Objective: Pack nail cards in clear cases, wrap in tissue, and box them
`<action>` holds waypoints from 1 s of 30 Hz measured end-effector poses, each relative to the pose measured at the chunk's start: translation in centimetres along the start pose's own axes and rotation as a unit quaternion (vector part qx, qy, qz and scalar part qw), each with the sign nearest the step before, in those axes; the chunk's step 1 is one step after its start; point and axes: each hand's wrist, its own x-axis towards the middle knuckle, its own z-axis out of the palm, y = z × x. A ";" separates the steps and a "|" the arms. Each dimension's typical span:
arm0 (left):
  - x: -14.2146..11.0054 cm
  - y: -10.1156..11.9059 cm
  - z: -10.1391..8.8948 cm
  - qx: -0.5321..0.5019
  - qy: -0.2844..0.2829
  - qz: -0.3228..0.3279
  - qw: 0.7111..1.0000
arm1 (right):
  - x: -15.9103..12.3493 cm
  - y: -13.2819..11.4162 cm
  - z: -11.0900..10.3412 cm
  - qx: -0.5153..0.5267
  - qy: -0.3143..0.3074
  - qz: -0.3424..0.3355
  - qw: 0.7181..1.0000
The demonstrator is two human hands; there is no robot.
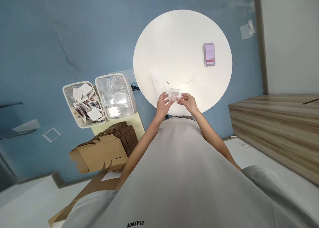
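Observation:
A small clear plastic box (175, 93) with pale pinkish contents is held near the front edge of the round white table (179, 42). My left hand (162, 105) grips its left side, with thumb and fingers closed on it. From the right, my right hand (188, 102) pinches the opposite side. What exactly lies inside the box is too small to make out. A whitish translucent sheet or bag (157, 83) rests on the tabletop just beyond my left hand, and a small dark scrap (166, 82) is beside it.
Left of the table stand a white basket (65, 94) of printed cards and another basket (97, 80) of clear plastic boxes. Folded brown cardboard boxes (102, 153) are stacked nearer me. A blurred purple item (209, 53) sits on the table's right. A wood-grain cabinet (274, 121) stands right.

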 end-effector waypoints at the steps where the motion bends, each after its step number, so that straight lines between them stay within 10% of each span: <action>1: 0.0 -0.2 -0.2 0.001 0.013 -0.004 1.000 | 0.7 0.6 -0.7 -0.017 0.003 0.011 1.000; 11: -2.7 -2.1 -1.2 -0.074 0.165 0.025 0.983 | 7.7 5.0 -10.0 -0.287 -0.020 0.061 0.956; 19: -12.2 -7.1 2.9 -0.134 0.320 -0.003 0.938 | 11.3 3.9 -14.0 -0.494 -0.066 0.036 0.866; 23: -17.1 -8.5 4.2 -0.170 0.374 -0.005 0.912 | 10.6 2.2 -12.7 -0.604 -0.057 -0.024 0.795; 30: -24.1 -9.2 3.9 -0.222 0.460 0.048 0.858 | 4.2 1.8 -3.1 -0.562 -0.247 -0.146 0.776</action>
